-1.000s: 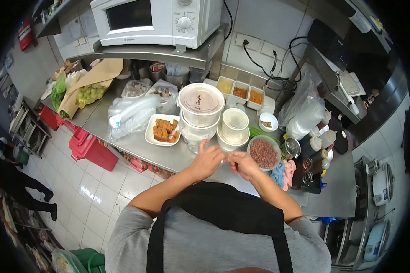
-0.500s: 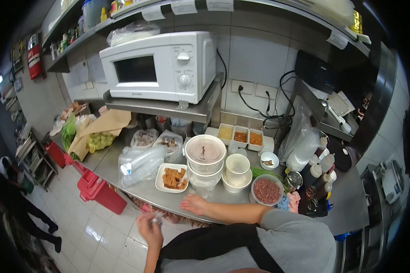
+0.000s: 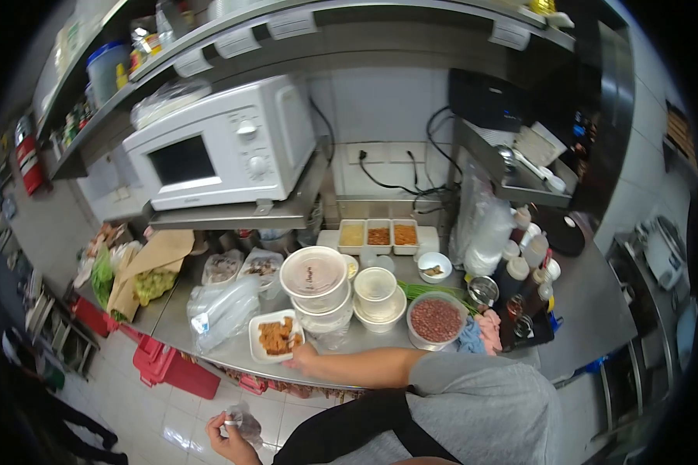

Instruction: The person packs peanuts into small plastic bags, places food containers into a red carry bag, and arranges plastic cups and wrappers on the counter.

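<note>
At the lower left, my left hand (image 3: 229, 440) is closed on a crumpled piece of thin clear plastic (image 3: 246, 422), held off the counter above the floor; whether it is a bag or a glove I cannot tell. My right hand (image 3: 305, 357) reaches across to the counter's front edge. Its fingers are on the near right corner of a white tray (image 3: 257, 350), partly hidden there. Brown fried-looking pieces (image 3: 276, 336) lie in the tray. Just right of it stand stacked round lidded tubs (image 3: 315, 273), and a clear plastic bag (image 3: 223, 314) lies to its left.
Smaller tubs (image 3: 375, 287) and a tub of reddish beans (image 3: 434, 319) stand to the right, near bottles (image 3: 512, 275). Three small trays (image 3: 378, 235) sit at the back. The microwave (image 3: 217, 147) overhangs the counter (image 3: 233, 358). A red bin (image 3: 174, 370) stands below; another person's legs (image 3: 77, 422) show left.
The view has swung to the right. My right hand has come from beside the white tray onto its corner, and the tray has turned slightly. My left hand is lower, still with the clear plastic.
</note>
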Demonstrator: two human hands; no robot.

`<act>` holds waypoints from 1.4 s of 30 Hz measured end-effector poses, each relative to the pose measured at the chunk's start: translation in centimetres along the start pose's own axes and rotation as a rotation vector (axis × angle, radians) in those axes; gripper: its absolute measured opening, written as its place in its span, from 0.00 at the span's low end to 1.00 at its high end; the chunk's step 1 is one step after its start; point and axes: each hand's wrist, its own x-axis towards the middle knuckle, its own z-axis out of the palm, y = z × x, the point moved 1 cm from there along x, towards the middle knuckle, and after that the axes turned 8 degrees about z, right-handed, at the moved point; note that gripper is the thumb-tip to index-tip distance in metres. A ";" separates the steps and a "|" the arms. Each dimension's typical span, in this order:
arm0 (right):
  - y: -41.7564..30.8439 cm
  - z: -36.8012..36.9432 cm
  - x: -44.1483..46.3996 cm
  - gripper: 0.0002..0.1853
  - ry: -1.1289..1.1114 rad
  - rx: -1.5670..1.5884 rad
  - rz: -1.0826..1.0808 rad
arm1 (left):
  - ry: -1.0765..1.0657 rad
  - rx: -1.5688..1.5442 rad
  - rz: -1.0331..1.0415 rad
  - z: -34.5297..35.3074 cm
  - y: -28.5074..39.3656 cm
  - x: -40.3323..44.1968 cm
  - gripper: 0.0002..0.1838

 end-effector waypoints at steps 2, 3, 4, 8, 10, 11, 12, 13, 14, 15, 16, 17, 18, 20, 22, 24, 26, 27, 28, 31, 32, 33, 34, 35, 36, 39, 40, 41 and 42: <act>1.3 -0.9 -2.0 0.17 -0.088 -0.028 0.070 | 0.021 0.002 0.043 -0.4 -0.4 1.1 0.06; 1.7 -1.7 -3.6 0.17 -0.122 -0.044 0.095 | 0.015 0.041 0.049 -0.7 -0.4 1.6 0.06; 2.0 -2.9 -5.1 0.18 -0.202 -0.161 0.195 | 0.027 0.043 0.071 -0.6 -0.1 2.0 0.07; 3.4 -8.0 -11.8 0.21 -0.436 -0.170 0.222 | 0.040 0.025 0.150 -0.5 1.3 2.3 0.07; 3.5 -11.4 -15.4 0.23 -0.553 -0.192 0.250 | 0.021 0.016 0.192 0.0 1.6 1.2 0.08; 2.7 -13.1 -18.3 0.24 -0.586 -0.201 0.236 | 0.010 -0.001 0.223 1.0 2.9 0.1 0.07; 2.3 -15.0 -20.4 0.25 -0.620 -0.211 0.227 | -0.002 -0.016 0.214 1.9 4.3 -1.0 0.07; 2.3 -17.0 -21.7 0.25 -0.639 -0.192 0.201 | -0.014 -0.029 0.204 2.9 5.6 -2.1 0.06; 2.3 -19.3 -23.3 0.24 -0.616 -0.191 0.187 | -0.026 -0.041 0.193 3.8 6.8 -3.4 0.05; 1.7 -21.4 -25.8 0.24 -0.592 -0.192 0.174 | -0.041 -0.103 0.191 4.8 7.5 -4.9 0.05; 1.2 -23.7 -27.9 0.23 -0.570 -0.191 0.161 | -0.074 -0.132 0.178 5.8 8.4 -6.3 0.05; 1.2 -26.3 -29.4 0.23 -0.549 -0.182 0.136 | -0.109 -0.161 0.165 6.8 9.2 -7.9 0.05; 1.3 -29.1 -30.8 0.24 -0.529 -0.173 0.109 | -0.145 -0.190 0.154 7.7 10.1 -9.5 0.05; 1.0 -33.9 -34.6 0.24 -0.420 -0.137 0.076 | -0.206 -0.205 0.188 9.5 11.9 -12.5 0.05; 1.0 -38.2 -38.3 0.21 -0.234 -0.086 0.030 | -0.268 -0.210 0.194 10.6 13.5 -15.4 0.05; 1.5 -42.7 -41.2 0.21 -0.070 0.018 -0.019 | -0.333 -0.205 0.172 11.6 14.9 -17.8 0.05; 2.5 -47.1 -44.1 0.23 0.039 0.124 -0.078 | -0.404 -0.213 0.199 12.3 16.7 -19.3 0.05; 2.8 -48.9 -45.5 0.24 0.081 0.162 -0.112 | -0.445 -0.218 0.205 12.6 17.4 -19.7 0.05; 3.2 -50.8 -46.6 0.24 0.139 0.210 -0.133 | -0.487 -0.223 0.214 13.0 18.0 -19.9 0.06; 4.0 -56.1 -49.5 0.24 0.299 0.290 -0.235 | -0.714 -0.341 0.151 15.3 18.2 -20.2 0.05; 4.1 -57.9 -50.2 0.23 0.361 0.331 -0.259 | -0.802 -0.404 0.125 16.3 18.2 -20.3 0.05; 4.2 -59.7 -50.9 0.23 0.427 0.373 -0.279 | -0.879 -0.488 0.056 17.3 18.5 -20.8 0.06; 3.9 -61.0 -51.8 0.21 0.475 0.386 -0.308 | -0.967 -0.519 0.016 18.2 18.7 -21.3 0.06; 3.7 -63.0 -52.1 0.19 0.433 0.413 -0.346 | -1.063 -0.549 -0.028 19.1 19.0 -21.8 0.05; 3.1 -64.5 -52.8 0.18 0.460 0.393 -0.365 | -1.171 -0.576 -0.078 19.8 19.4 -22.6 0.05; -0.4 -68.2 -54.4 0.22 0.636 0.421 -0.357 | -1.248 -0.470 -0.080 21.4 19.7 -25.5 0.05; -1.4 -70.8 -54.2 0.22 0.649 0.450 -0.358 | -1.269 -0.411 -0.038 21.8 19.8 -26.5 0.05; -3.4 -71.9 -54.5 0.23 0.649 0.437 -0.391 | -1.253 -0.277 0.104 22.0 21.7 -27.0 0.07; -5.6 -72.9 -54.6 0.21 0.655 0.440 -0.420 | -1.244 -0.196 0.205 22.3 21.8 -27.7 0.08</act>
